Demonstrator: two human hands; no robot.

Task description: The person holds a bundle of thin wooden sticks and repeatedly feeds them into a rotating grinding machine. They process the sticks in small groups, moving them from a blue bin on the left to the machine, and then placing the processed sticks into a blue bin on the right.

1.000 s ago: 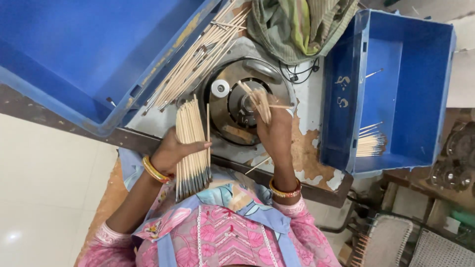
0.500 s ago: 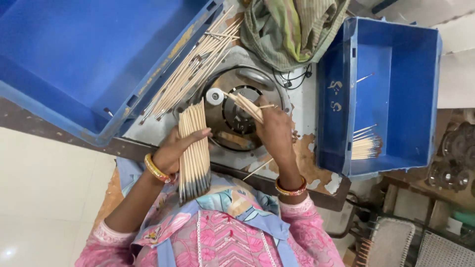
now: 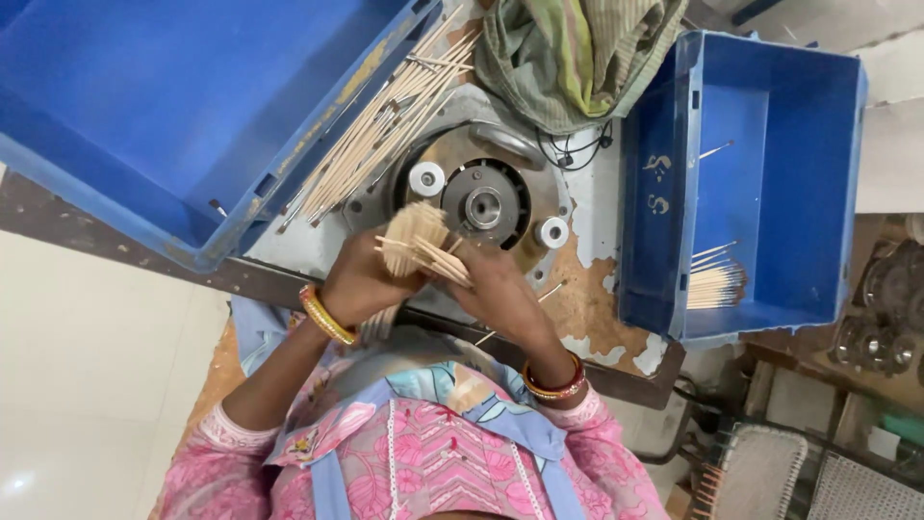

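**Sticks gathered in both hands over the machine disc**

Sticks are what I'm working with here, thin pale wooden ones. Going from the biggest thing down: a large blue crate [image 3: 144, 106] fills the far left, and a smaller blue crate [image 3: 770, 183] stands to the right with a short row of sticks [image 3: 717, 284] lying in its near corner. Between them the worn surface [image 3: 597, 299] carries a round metal machine disc [image 3: 483, 205] with two white rollers [image 3: 426, 179] beside it. A green striped cloth [image 3: 577, 53] is bunched at the far edge. A long loose pile of sticks [image 3: 385, 125] leans from the left crate's rim toward the disc.

My left hand [image 3: 361, 279] is closed around a bundle of sticks [image 3: 414, 236], held end-on so the tips show as a round tuft just near of the disc. My right hand [image 3: 491, 289] is curled against the same bundle, with a few sticks fanned across its fingers; I cannot tell exactly how many it has pinched.

I judge this as the squaring-up step, with the bundle being evened between both hands. The next move would call for a firm grip with the left hand while the right peels single sticks free without spilling the rest.
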